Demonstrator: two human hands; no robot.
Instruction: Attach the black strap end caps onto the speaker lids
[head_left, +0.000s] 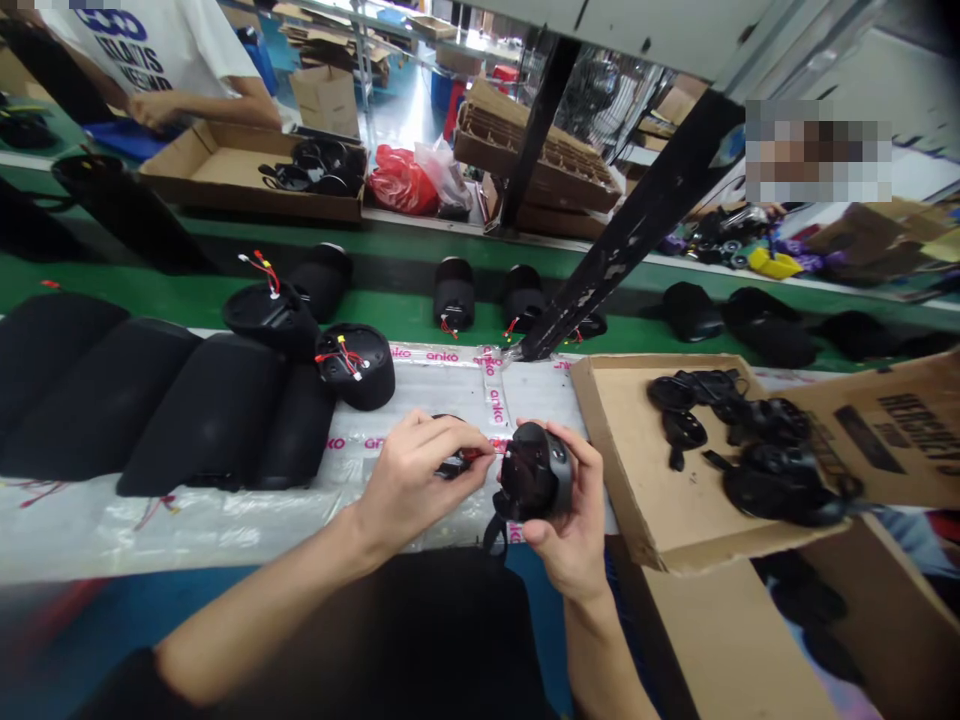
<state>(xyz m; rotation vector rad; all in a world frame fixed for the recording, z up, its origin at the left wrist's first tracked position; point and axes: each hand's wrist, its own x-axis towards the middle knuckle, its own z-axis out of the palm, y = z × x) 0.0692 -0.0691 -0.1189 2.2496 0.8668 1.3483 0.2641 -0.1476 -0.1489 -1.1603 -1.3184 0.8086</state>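
Observation:
My right hand (577,530) is wrapped round a round black plastic cap (536,470), tilted so its dark inner side faces left. A black strap (493,535) hangs below it. Thumb and fingertips of my left hand (420,475) are pinched together on a thin red wire (496,447) at the cap's edge. Behind that hand is a dark round part (452,462), mostly hidden by my fingers. Left of my hands stands a black fabric-covered cylinder (371,370) with red, yellow and white wire connectors on its top.
Several black cylinders (180,400) lie side by side at the left. A cardboard tray (637,500) with black caps (780,480) is on my right. A black metal post (622,240) slants over the bench. More cylinders (454,290) rest on the green belt (397,285).

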